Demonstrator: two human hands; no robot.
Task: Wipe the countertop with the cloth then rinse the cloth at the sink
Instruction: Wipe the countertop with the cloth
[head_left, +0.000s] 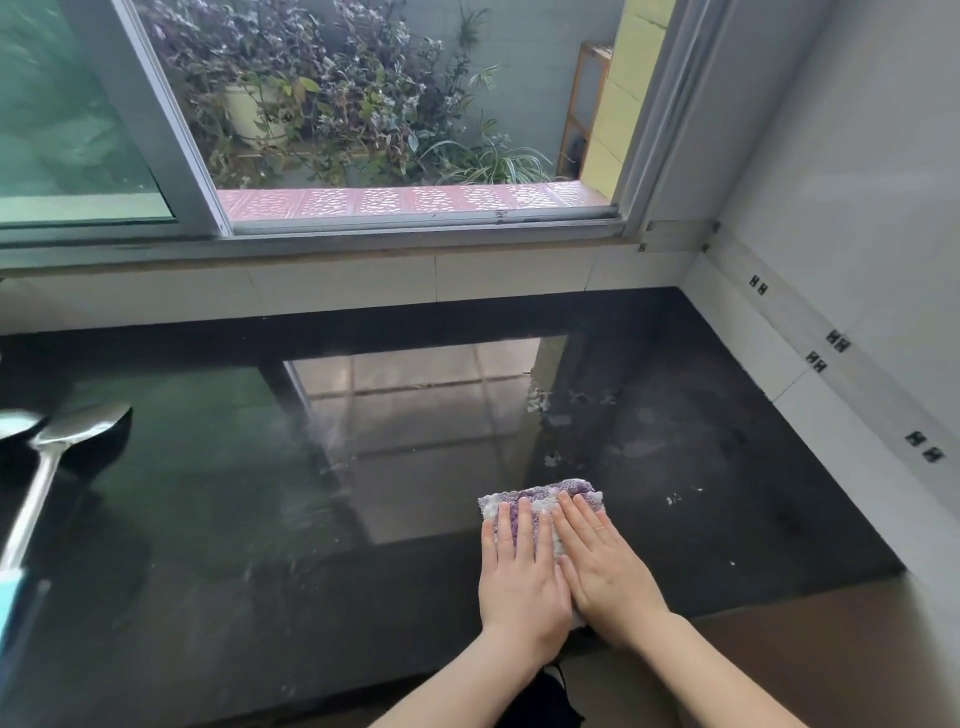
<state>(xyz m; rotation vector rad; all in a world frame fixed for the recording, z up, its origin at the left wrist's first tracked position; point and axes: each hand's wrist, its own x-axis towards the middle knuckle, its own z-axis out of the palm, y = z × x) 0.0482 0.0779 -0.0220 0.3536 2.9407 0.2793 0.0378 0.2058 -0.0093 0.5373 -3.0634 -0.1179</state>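
Note:
A purple and white cloth (545, 493) lies flat on the glossy black countertop (260, 519), near its front right part. My left hand (519, 577) and my right hand (605, 566) press side by side on the cloth, palms down, fingers stretched flat and pointing away from me. Most of the cloth is hidden under the hands; only its far edge shows. White smears and specks (675, 499) mark the counter to the right and beyond the cloth. No sink is in view.
A metal ladle (57, 447) with a blue handle lies at the left edge of the counter. White tiled walls bound the counter at the back and right. An open sliding window (405, 208) with plants outside sits behind. The counter's front edge runs just below my wrists.

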